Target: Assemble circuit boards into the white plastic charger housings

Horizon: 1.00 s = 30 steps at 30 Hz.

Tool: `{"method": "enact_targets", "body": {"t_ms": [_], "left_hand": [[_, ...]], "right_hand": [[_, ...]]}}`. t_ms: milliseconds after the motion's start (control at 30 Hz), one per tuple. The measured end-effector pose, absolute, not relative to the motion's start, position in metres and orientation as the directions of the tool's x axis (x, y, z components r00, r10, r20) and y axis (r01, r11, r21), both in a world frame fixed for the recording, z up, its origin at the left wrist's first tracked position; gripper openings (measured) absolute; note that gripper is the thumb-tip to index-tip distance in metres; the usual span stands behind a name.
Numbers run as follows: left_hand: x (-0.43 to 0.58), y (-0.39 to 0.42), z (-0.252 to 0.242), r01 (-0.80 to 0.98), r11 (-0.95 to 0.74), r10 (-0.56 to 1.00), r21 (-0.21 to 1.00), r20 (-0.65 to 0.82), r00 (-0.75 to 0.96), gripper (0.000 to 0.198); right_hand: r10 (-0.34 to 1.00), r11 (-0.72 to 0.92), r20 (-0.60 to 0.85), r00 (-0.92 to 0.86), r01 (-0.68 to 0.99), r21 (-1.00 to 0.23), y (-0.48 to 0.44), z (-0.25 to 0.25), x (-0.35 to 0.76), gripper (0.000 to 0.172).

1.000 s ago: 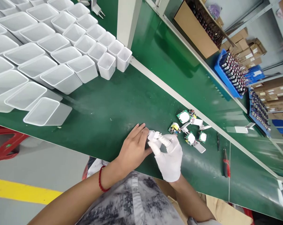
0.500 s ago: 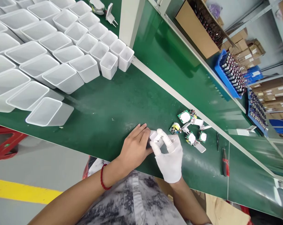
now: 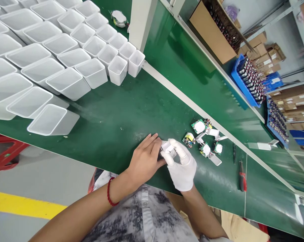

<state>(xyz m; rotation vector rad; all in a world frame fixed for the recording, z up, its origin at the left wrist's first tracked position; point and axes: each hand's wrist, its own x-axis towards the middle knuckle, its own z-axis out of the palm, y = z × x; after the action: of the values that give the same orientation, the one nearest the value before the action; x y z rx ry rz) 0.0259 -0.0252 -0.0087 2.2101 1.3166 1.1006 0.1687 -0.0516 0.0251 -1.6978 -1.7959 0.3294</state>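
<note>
Little looks different near the front edge of the bench (image 3: 111, 117): left hand (image 3: 144, 158) cups a white case (image 3: 171, 154), right hand (image 3: 184, 168) still pinches a small white piece (image 3: 169, 147) at its mouth, work seemingly unfinished.

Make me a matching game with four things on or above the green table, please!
1. left hand
2. right hand
3. pliers
4. small white part

A. lying on the green table
B. between two hands
C. wearing a white glove
D. bare, red bracelet at its wrist

Pairs: 1-D, 2-C, 3-A, 4-B
</note>
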Motion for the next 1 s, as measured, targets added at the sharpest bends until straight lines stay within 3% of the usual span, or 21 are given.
{"method": "enact_targets", "body": {"t_ms": [100, 267, 400, 533, 700, 833, 1000], "left_hand": [[0.025, -0.026, -0.009, 0.589, -0.512, 0.855, 0.625, 0.436, 0.280, 0.032], [0.024, -0.026, -0.008, 0.585, -0.506, 0.860, 0.634, 0.427, 0.280, 0.034], [0.027, -0.025, -0.008, 0.597, -0.502, 0.860, 0.625, 0.430, 0.273, 0.029], [0.023, -0.024, -0.005, 0.598, -0.507, 0.861, 0.620, 0.390, 0.325, 0.038], [-0.014, -0.025, 0.003, 0.610, -0.501, 0.862, 0.614, 0.289, 0.417, 0.079], [-0.042, -0.030, 0.001, 0.648, -0.414, 0.910, 0.639, 0.272, 0.312, 0.072], [-0.035, -0.035, -0.002, 0.647, -0.489, 0.870, 0.585, 0.271, 0.412, 0.075]], "right_hand": [[0.978, 0.139, 0.209, -0.009, 0.771, -0.621, -0.049, 0.029, 0.173, 0.049], [0.989, 0.141, 0.131, -0.073, 0.745, -0.652, -0.042, 0.040, 0.175, 0.026], [0.997, 0.077, 0.061, -0.049, 0.764, -0.641, -0.042, 0.036, 0.167, 0.030], [0.992, 0.111, 0.121, -0.046, 0.783, -0.612, -0.043, 0.023, 0.164, 0.034], [0.978, 0.164, 0.202, -0.052, 0.791, -0.589, -0.040, 0.026, 0.174, 0.029], [0.963, 0.260, 0.217, -0.160, 0.766, -0.588, -0.047, 0.021, 0.172, 0.038], [0.955, 0.296, 0.232, -0.186, 0.670, -0.681, -0.052, -0.001, 0.163, 0.049]]}}
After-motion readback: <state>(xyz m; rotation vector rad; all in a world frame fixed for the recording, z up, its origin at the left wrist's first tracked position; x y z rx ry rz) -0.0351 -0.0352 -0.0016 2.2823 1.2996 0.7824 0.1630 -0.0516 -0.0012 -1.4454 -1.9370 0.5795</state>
